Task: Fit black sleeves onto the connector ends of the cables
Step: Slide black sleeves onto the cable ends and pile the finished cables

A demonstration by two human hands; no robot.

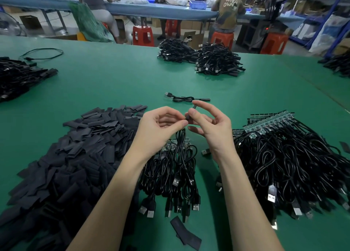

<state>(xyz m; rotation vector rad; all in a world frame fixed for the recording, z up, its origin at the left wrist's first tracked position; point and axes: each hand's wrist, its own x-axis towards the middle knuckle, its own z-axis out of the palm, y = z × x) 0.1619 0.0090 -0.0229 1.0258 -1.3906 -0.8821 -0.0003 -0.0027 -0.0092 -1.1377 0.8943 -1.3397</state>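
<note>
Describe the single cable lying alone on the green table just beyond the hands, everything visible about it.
The single cable is thin, black and looks rubber-coated. It lies flat on the green table, apart from every pile and just beyond the right hand, which does not touch it. Its middle is gathered into a small, loose coil. The left end carries a USB plug with a silvery metal tip angled up and left. The right end runs out straight into a long, narrow black piece that looks like a fitted sleeve.
</note>
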